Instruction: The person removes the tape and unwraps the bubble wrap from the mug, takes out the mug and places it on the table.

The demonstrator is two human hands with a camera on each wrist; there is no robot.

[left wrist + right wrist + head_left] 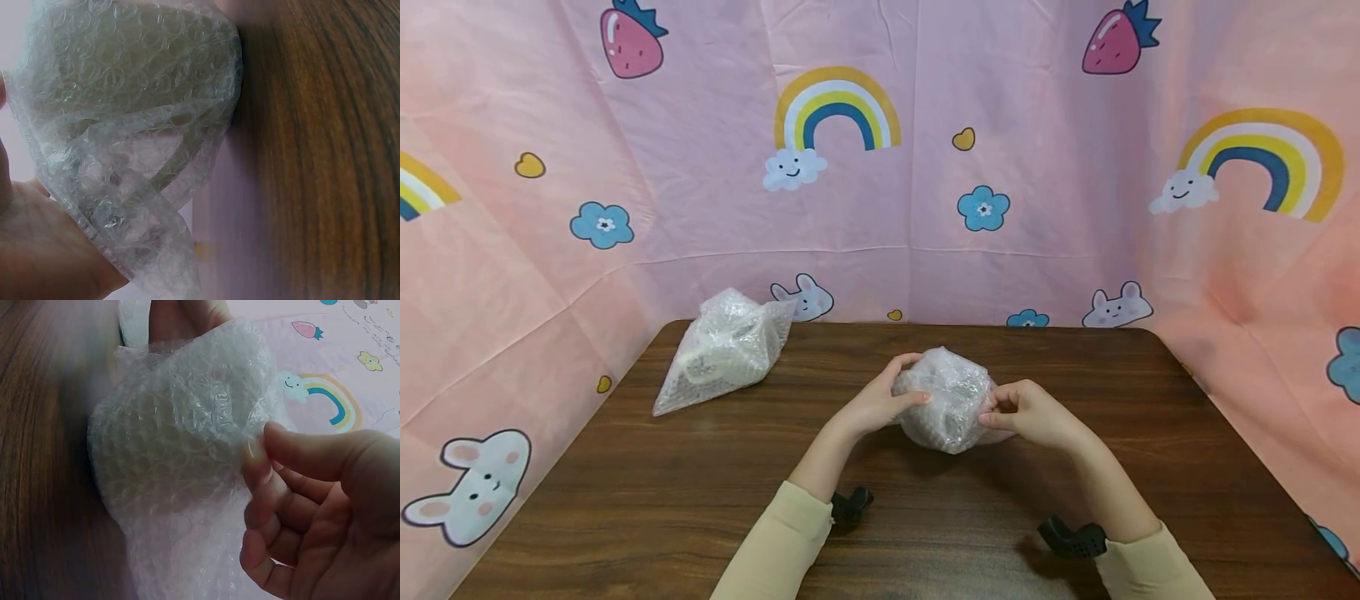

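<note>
A rounded bundle in clear bubble wrap (951, 400) sits near the middle of the table, close to its back half. My left hand (883, 400) grips its left side, thumb in front and fingers behind. On the other side my right hand (1030, 412) pinches an edge of the wrap between thumb and fingertips, plainly seen with the right wrist view's hand (312, 494). Through the bubble wrap (137, 69) in the left wrist view a pale shape shows; what it is cannot be made out. Folds of loose film hang at its lower end there.
A second bubble-wrapped bundle (730, 346) lies at the table's back left corner, with a flat pointed flap of wrap. The dark wooden table (662, 500) meets a pink printed cloth (700, 167) behind and at both sides. Black wrist mounts (1071, 537) sit under the forearms.
</note>
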